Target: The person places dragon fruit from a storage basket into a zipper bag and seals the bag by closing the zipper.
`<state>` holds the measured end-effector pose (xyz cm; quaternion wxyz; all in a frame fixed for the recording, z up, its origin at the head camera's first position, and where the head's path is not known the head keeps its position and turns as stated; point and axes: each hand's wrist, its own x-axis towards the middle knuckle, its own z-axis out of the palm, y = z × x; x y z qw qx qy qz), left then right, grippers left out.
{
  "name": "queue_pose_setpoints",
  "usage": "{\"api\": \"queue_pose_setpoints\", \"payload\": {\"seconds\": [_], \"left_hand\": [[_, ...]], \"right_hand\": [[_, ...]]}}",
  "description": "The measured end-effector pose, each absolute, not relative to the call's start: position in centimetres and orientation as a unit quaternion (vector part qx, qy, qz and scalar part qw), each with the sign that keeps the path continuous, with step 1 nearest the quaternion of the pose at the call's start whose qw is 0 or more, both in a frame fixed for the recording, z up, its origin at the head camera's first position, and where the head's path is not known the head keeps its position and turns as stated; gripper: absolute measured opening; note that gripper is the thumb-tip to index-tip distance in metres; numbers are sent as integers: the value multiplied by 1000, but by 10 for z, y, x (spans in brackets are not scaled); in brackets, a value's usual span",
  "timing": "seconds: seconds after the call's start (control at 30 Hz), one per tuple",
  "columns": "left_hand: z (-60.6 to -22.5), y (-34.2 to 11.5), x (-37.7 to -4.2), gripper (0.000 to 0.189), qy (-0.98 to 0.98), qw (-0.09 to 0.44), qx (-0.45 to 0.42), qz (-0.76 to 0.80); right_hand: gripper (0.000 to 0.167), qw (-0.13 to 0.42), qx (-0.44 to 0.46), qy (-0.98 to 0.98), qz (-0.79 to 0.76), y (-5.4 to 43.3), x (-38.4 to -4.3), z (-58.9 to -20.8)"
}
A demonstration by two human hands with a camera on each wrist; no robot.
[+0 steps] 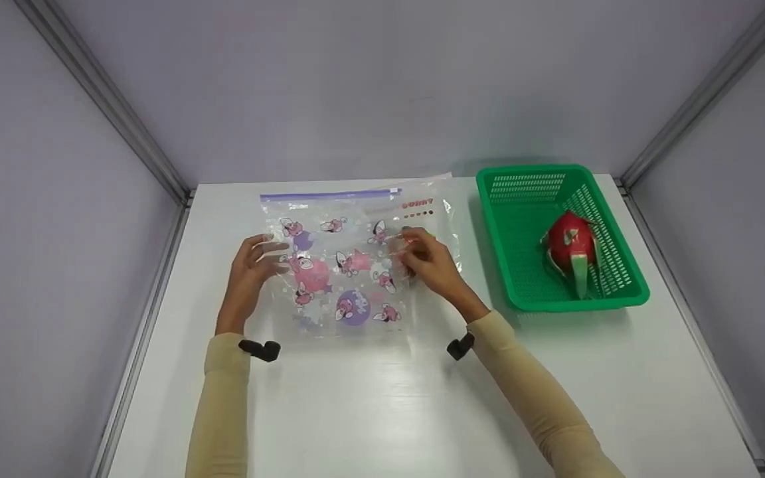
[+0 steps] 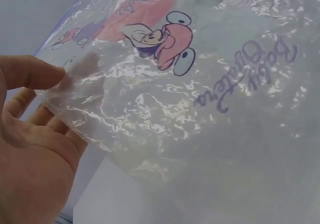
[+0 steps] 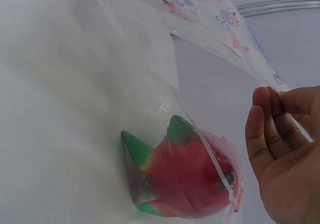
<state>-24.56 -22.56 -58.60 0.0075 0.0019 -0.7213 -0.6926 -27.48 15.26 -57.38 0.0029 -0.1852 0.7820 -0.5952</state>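
A clear plastic zip bag with pink and purple cartoon prints is spread over the white table, its purple zip strip along the far edge. At the bag's left edge, my left hand holds the film between thumb and fingers. My right hand pinches a film edge on the right, fingertips together in the right wrist view. Below that hand lies a red dragon fruit with green tips, behind clear film. Whether it is inside this same bag I cannot tell. From the head, the right hand mostly hides it.
To the right stands a green basket with slotted walls, holding another red dragon fruit with green leaves. Grey-white panels with metal corner rails enclose the white table.
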Motion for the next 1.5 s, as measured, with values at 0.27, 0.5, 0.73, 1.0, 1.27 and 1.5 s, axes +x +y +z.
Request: {"api": "queue_pose_setpoints", "payload": {"seconds": [0.27,0.5,0.73,1.0,1.27,1.5], "left_hand": [[-577,-214,-251,64,-661,-9,-51,-749],[-572,-204,-255,49,-674,14,-42,-737],[-565,-193,-259,42,-685,29,-38,-727],[-559,-181,-262,34,-675,50,-78,-732],[-553,-172,-261,35,-652,61,-102,-749],[-548,-165,-263,27,-639,70,-120,-757]], "right_hand": [[38,-3,-173,783,-598,168,-273,-574],[37,-22,-158,793,-588,176,-269,-570],[32,-21,-173,785,-595,181,-256,-548],[29,-43,-183,776,-602,187,-253,-539],[22,-45,-186,779,-597,198,-254,-536],[17,-101,-152,773,-607,206,-262,-527]]}}
